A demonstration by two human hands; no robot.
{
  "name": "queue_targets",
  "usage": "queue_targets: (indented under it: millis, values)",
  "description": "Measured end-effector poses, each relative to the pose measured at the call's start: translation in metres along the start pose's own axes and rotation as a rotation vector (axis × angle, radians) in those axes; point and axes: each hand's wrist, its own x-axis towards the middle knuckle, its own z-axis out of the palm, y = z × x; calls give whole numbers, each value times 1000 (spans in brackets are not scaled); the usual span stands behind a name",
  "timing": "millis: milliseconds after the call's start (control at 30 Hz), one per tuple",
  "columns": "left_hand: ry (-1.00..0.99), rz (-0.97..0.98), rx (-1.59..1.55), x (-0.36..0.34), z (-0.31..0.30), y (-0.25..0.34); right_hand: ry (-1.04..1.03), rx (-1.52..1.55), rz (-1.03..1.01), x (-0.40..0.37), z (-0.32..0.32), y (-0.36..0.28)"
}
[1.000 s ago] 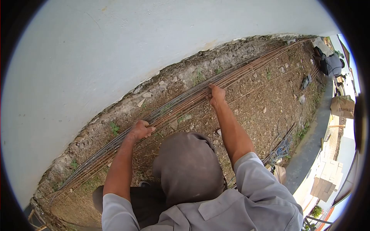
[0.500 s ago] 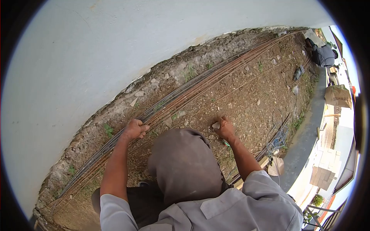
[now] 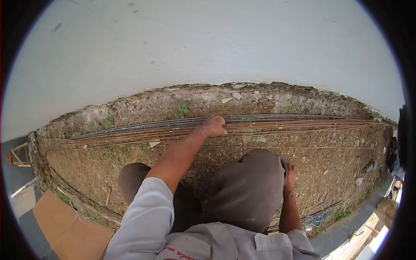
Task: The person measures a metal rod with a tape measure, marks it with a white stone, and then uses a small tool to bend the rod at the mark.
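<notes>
A long bundle of rusty and grey steel rods [image 3: 277, 125] lies on the ground along the foot of the wall. My left hand [image 3: 213, 126] is over the middle of the bundle, its fingers curled down around some of the rods; how many it grips is hidden. To the right of my bent knee [image 3: 260, 186], my right hand [image 3: 289, 178] is held low near the soil. The knee covers part of it, and I cannot make out its fingers or anything in them.
A pale painted wall [image 3: 208, 47] rises right behind the rods. Brown board [image 3: 65, 221] lies at lower left. Tangled blue cord [image 3: 318, 219] is at lower right, beside a grey concrete edge [image 3: 342, 234]. Small stones and weeds [image 3: 183, 109] dot the soil.
My view has swung left, so the rods now run nearly level across it. My left hand is still at the rods. My right hand now appears close against the knee, partly hidden.
</notes>
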Motion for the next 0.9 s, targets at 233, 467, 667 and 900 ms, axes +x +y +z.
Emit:
queue_targets:
  millis: [233, 467, 667, 900]
  values:
    - [17, 21, 28, 5, 4, -1, -49, 651, -254, 25, 21, -44]
    - [-2, 44, 63, -4, -2, 4, -48, 857, -166, 20, 14, -103]
    - [38, 56, 41, -14, -9, 10, -17, 1013, -48, 3, 7, -136]
    - [19, 58, -110, -19, -23, 11, 65, 774, -125, -2, -27, -72]
